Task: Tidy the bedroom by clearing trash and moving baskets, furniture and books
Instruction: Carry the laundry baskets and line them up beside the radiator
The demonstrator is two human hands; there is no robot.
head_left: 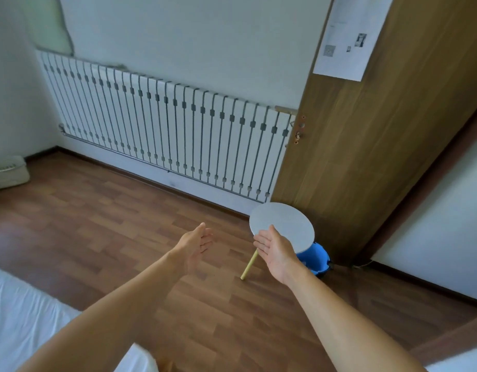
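Reaching out to move the small round table.

Left hand (195,244) and right hand (276,251) are spread wide, holding nothing. The table (281,226) stands just beyond them at the floor's (124,210) far edge, in front of a blue bucket (316,257) and the door (366,157). The next move is probably to grip its rim on both sides.

A small round table (281,224) with a flat, pale grey top stands upright on the wooden floor (119,226), just beside the edge of the door (366,157). One light wooden leg (249,265) splays leftward. A blue bin (314,257) sits beneath, half hidden by the top.
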